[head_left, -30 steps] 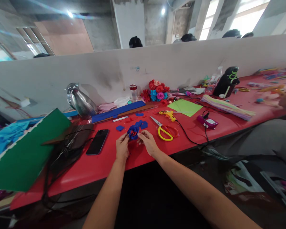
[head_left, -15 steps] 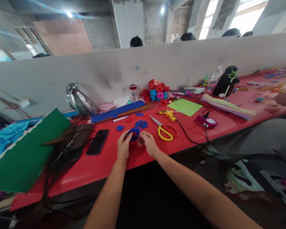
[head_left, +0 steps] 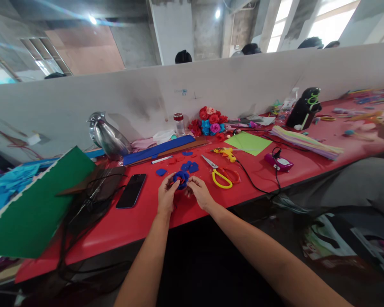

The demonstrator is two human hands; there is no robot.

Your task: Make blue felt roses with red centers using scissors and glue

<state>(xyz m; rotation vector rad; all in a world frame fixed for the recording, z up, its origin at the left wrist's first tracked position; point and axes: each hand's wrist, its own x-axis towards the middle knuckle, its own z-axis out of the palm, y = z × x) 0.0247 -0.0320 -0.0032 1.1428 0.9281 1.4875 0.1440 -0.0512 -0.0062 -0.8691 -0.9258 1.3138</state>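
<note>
Between my hands is a paper flower [head_left: 181,179] with dark blue petals and some red at its centre. My left hand [head_left: 167,194] grips it from the left, thumb on the inner petals. My right hand [head_left: 199,191] pinches the flower's right edge, with the fingertips partly hidden. Cut blue petals [head_left: 190,166] lie on the table just beyond the flower, and a single blue petal [head_left: 161,172] lies to the left. Scissors [head_left: 222,174] with yellow and red handles rest right of my right hand. A yellow glue gun [head_left: 224,154] lies behind them.
A phone [head_left: 131,191] lies left on the red table [head_left: 109,230]. Behind are a metal jug [head_left: 110,135], blue paper [head_left: 160,150], a jar [head_left: 179,125] and a flower bunch [head_left: 211,122]. A purple power box [head_left: 278,162] and cord lie right, near a co-worker's leg [head_left: 348,183].
The flower has turned slightly in my fingers, so more of its blue petals and red centre face up. My right fingers have closed in on its edge.
</note>
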